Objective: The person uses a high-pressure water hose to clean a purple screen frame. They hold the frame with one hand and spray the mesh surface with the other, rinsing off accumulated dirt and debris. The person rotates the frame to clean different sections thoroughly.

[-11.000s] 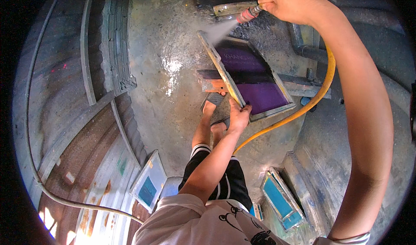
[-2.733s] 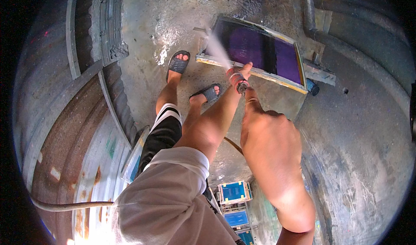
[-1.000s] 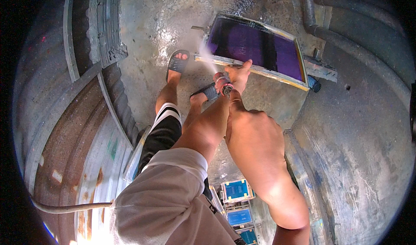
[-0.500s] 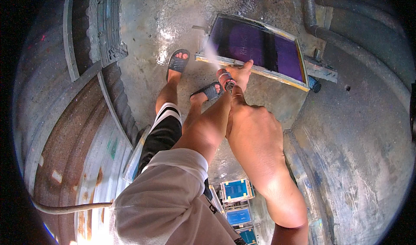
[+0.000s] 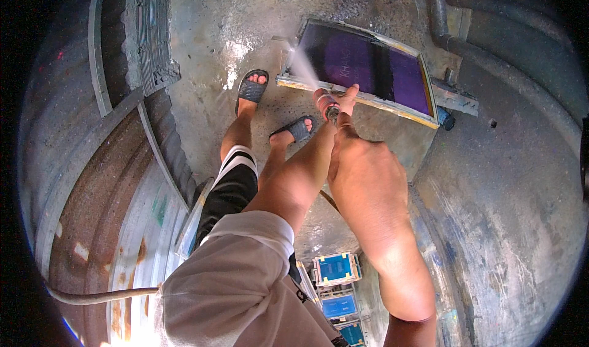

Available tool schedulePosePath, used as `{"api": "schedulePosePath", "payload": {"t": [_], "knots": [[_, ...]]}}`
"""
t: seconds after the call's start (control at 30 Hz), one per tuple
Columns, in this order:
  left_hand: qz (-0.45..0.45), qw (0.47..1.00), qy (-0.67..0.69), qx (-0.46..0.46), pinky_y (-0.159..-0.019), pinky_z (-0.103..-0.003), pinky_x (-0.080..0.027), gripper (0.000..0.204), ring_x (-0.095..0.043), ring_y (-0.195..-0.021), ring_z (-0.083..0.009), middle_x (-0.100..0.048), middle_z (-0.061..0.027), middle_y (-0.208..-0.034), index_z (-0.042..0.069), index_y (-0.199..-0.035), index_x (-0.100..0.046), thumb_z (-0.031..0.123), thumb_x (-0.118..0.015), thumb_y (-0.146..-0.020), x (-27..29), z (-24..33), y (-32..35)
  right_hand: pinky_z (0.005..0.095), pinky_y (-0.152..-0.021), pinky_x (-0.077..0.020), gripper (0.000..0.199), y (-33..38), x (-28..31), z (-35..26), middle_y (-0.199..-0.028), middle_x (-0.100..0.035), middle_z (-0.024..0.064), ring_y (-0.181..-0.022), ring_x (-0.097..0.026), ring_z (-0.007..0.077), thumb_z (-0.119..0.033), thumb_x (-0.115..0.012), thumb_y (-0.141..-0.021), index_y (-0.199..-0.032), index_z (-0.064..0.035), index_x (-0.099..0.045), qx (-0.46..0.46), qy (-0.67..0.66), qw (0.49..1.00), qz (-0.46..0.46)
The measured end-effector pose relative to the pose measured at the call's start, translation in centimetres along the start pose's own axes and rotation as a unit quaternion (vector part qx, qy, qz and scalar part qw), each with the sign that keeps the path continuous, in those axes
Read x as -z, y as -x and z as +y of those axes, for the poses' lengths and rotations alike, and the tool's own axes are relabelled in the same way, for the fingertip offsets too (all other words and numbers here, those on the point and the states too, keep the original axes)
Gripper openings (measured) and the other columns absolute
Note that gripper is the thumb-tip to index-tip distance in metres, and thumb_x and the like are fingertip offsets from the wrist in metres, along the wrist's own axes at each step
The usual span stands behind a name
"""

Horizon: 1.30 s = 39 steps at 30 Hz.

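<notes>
Left hand [image 5: 346, 98] now off the frame and closed with the right hand [image 5: 331, 111] around the hose nozzle [image 5: 325, 101]. Spray striking the near-left corner of the purple-meshed screen frame [image 5: 368, 61], propped far right. Sandalled feet [image 5: 251, 89] close on the left; blue frames [image 5: 336, 268] stacked near.

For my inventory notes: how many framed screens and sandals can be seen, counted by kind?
Purple framed screen, being sprayed: 1
Blue framed screens, stacked low: 3
Sandals: 2
Spray nozzle: 1
Total: 7
</notes>
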<state>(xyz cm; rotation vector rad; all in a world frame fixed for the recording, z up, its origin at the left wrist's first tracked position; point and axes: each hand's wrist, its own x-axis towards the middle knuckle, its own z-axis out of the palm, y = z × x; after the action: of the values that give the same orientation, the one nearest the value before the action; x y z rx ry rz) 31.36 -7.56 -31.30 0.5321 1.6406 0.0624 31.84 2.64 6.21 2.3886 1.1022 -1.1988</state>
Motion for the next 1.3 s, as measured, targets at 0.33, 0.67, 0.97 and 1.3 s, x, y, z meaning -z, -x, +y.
{"api": "schedulePosePath", "payload": {"t": [0.33,0.67,0.97,1.3], "knots": [[0.018,1.000,0.003,0.006,-0.074,-0.032,-0.062,0.097,-0.064,-0.102,-0.0264,-0.052,-0.0174,-0.134,-0.002,-0.148,-0.029,0.018,-0.090,-0.075,0.8,-0.1,-1.2,0.0435,-0.061,-0.0605,0.037,-0.1,0.4,-0.7,-0.072,-0.070,0.0203,-0.070,-0.073,0.0353,-0.009,-0.053,-0.092,-0.127,0.0017,-0.056,0.001,-0.009,1.000,-0.004],[-0.064,0.995,0.058,0.055,-0.080,-0.034,-0.058,0.089,-0.063,-0.104,-0.0262,-0.056,-0.0163,-0.129,-0.003,-0.141,-0.036,0.025,-0.089,-0.075,1.8,4.8,4.3,0.0429,-0.060,-0.0606,0.033,-0.6,-0.6,0.1,-0.071,-0.070,0.0194,-0.069,-0.074,0.0348,-0.012,-0.054,-0.095,-0.124,0.0011,-0.058,-0.007,-0.004,1.000,0.012],[0.111,0.982,-0.121,-0.092,-0.093,-0.035,-0.051,0.067,-0.067,-0.103,-0.0273,-0.071,-0.0171,-0.105,-0.006,-0.106,-0.064,0.051,-0.083,-0.076,1.4,-1.5,-2.0,0.0425,-0.060,-0.0607,0.033,-0.1,-0.9,-0.8,-0.070,-0.070,0.0184,-0.070,-0.074,0.0347,-0.010,-0.053,-0.095,-0.125,0.0009,-0.058,0.018,-0.011,1.000,0.001],[-0.035,0.999,-0.017,-0.002,-0.080,-0.037,-0.057,0.083,-0.062,-0.103,-0.0249,-0.058,-0.0147,-0.123,0.000,-0.132,-0.037,0.029,-0.089,-0.075,1.2,0.1,-0.9,0.0435,-0.060,-0.0601,0.036,-0.1,-0.7,-0.6,-0.071,-0.070,0.0197,-0.068,-0.073,0.0354,-0.009,-0.054,-0.093,-0.127,0.0008,-0.056,-0.005,-0.015,1.000,0.010]]}}
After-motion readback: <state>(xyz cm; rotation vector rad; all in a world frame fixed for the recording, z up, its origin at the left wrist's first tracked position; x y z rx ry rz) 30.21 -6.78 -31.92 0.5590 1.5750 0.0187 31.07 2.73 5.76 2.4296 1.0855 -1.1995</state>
